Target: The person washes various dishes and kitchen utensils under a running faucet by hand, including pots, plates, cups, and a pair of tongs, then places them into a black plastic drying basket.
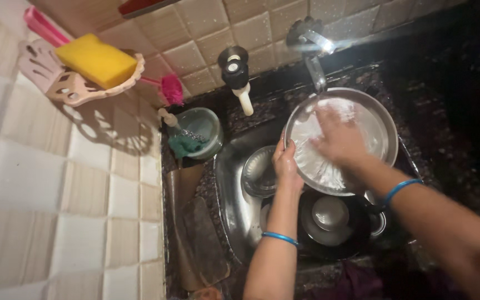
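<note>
Over the steel sink (pixel 234 189), the left hand (pixel 285 164) pinches the rim of a large round steel plate (pixel 373 128) at nine o'clock, tilting it under the tap (pixel 313 53) (so water runs off, I'd judge), while the right hand (pixel 337 136) presses spread fingers flat on its wet face. Bowls lie below at six o'clock.

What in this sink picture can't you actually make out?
Head view, all of it:
- Right hand on the large round steel plate: blurred, so whether it holds a scrubber is unclear.
- Plate's lower left rim: hidden by the left hand.
- Dark round pan in the steel sink: partly hidden under the plate and arms.
- Contents of the small clear bowl: too small and dim.
</note>
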